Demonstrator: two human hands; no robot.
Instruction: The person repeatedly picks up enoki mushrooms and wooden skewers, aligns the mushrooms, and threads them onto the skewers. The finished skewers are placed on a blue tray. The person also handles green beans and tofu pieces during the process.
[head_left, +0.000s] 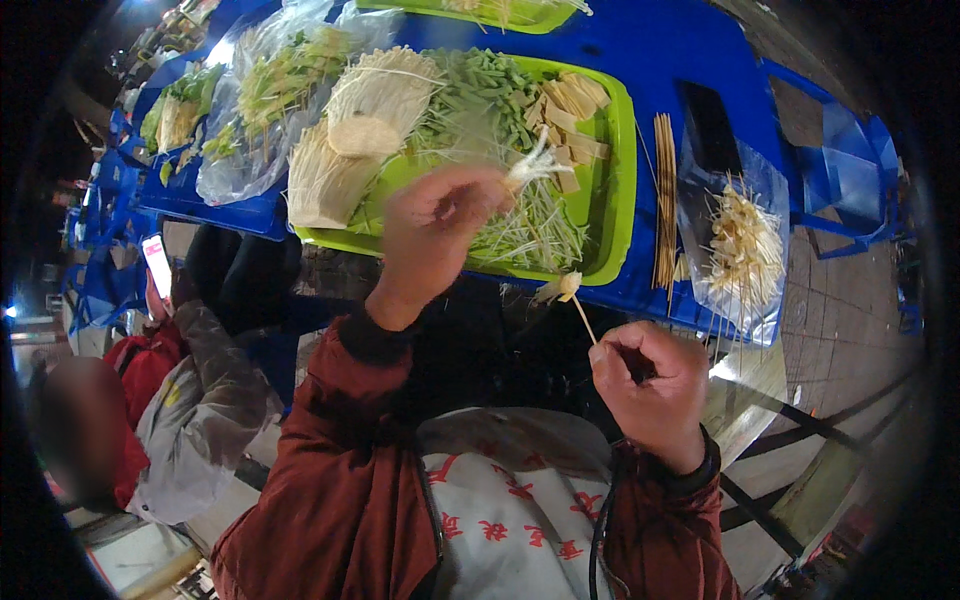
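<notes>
My left hand (450, 225) is over the near side of a green tray (619, 187), its fingers pinching a small bunch of enoki mushrooms (538, 166). Lower right, my right hand (652, 382) grips a thin wooden skewer (584, 319) that points up and left, with a pale rolled food piece (568, 286) at its tip. The tray holds thick enoki bundles (386, 97), cut green beans (487, 94), pale folded strips, perhaps tofu skin (574, 97), and loose thin white-green stems (532, 232).
Bare skewers (664, 202) lie right of the tray on the blue table (652, 45), near a dark phone (709, 124) and a plastic bag (697, 277) bearing filled skewers (742, 240). Bagged leafy skewers (289, 75) lie left. A seated person (202, 420) holds a lit phone (157, 266). Blue chairs (840, 180) stand right.
</notes>
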